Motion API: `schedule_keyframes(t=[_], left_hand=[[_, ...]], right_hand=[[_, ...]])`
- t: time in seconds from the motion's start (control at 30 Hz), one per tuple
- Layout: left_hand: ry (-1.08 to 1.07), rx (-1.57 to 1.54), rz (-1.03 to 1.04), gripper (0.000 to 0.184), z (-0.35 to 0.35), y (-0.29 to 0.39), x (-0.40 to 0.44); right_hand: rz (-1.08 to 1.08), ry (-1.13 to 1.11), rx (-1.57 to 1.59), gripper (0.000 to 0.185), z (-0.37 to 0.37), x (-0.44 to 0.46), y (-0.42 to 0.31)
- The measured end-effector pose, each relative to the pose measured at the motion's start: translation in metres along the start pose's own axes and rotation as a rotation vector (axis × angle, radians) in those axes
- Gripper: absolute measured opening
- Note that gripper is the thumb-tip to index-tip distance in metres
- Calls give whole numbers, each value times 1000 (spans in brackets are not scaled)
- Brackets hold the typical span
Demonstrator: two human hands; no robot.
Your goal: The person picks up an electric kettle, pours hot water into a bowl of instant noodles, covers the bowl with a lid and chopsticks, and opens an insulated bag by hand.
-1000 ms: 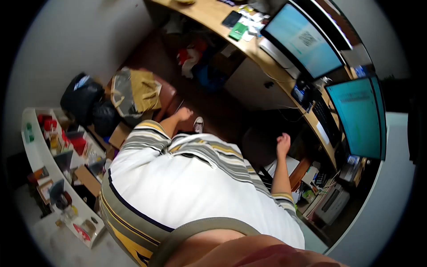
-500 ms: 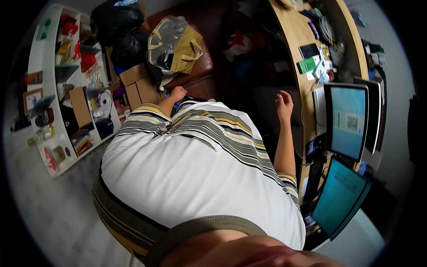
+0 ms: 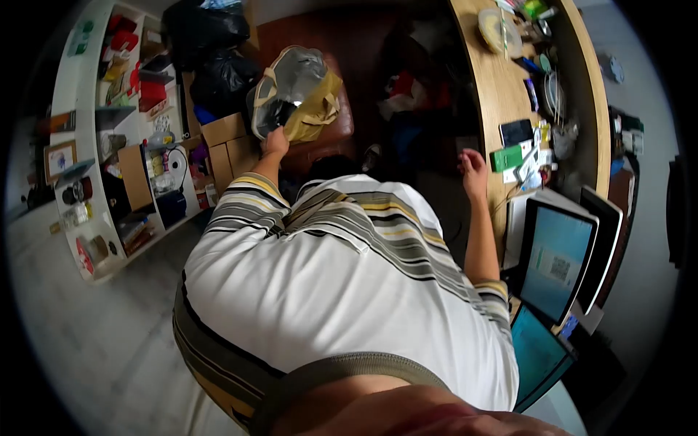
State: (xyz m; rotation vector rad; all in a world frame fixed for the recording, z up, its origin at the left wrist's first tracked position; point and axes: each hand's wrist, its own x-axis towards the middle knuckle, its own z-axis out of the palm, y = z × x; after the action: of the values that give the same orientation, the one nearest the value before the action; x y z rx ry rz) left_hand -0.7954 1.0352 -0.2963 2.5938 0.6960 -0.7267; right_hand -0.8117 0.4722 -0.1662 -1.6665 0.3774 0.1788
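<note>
My left hand (image 3: 274,142) is at the lower rim of a tan insulated bag (image 3: 320,109) with a silver lining. Its fingers look closed on that rim, though the fingertips are partly hidden. The bag gapes open on a brown leather-like seat, and something dark lies inside it. Out to the right, my right hand (image 3: 474,168) hovers beside the edge of the wooden desk (image 3: 486,80). Its fingers are loosely bent and apart, with nothing in them.
Left of the bag are black plastic bags (image 3: 222,76), a cardboard box (image 3: 224,138) and a cluttered white shelf (image 3: 76,138). On the desk lie a phone (image 3: 516,131), a green box (image 3: 507,158) and two lit monitors (image 3: 558,258). A shoe (image 3: 372,156) shows on the floor.
My left hand has moved up and away from me to the bag's rim. My right hand stays raised by the desk. The whole view has shifted slightly.
</note>
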Motion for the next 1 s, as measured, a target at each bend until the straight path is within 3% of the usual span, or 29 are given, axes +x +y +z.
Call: schedule_keyframes(t=[0.03,0.07,0.17,0.2,0.27,0.33,0.4,0.47,0.53,0.63,0.73,0.8,0.87,1.0], left_hand=[[137,6,76,30,5,-2,-1],[125,22,104,30,-2,5,-1],[162,173,603,12,-48,32,-11],[155,189,640,12,-62,42,-14],[171,233,987,16,-89,57,-25],[196,250,1165,17,-115,76,-43],[167,288,1302,18,-143,96,-68],[142,322,1449,18,-165,116,-96],[73,322,1650,16,-182,134,-122],[-7,406,1888,8,-187,159,-164],[-135,494,2065,8,-161,163,-196],[-191,549,2155,11,-143,186,-197],[-259,496,2259,14,-123,197,-210],[-461,454,2423,15,-67,221,-227]], right_hand=[[5,-17,-12,21,2,1,-6],[-6,2,-41,20,11,-2,-18],[-22,25,-4,19,37,-9,-34],[-36,44,17,19,49,-15,-39],[-94,79,-13,19,78,-29,-52],[-134,109,-119,23,104,-42,-45],[-202,110,-336,45,135,-70,-76],[-475,152,-759,72,154,-94,-104],[-474,125,-969,93,166,-117,-120],[-554,154,-1386,110,167,-145,-133],[-545,272,-1499,48,149,-187,-99],[-329,163,-1450,21,126,-199,-86],[-183,179,-1363,9,118,-241,-65],[-45,329,-1267,8,119,-327,-19]])
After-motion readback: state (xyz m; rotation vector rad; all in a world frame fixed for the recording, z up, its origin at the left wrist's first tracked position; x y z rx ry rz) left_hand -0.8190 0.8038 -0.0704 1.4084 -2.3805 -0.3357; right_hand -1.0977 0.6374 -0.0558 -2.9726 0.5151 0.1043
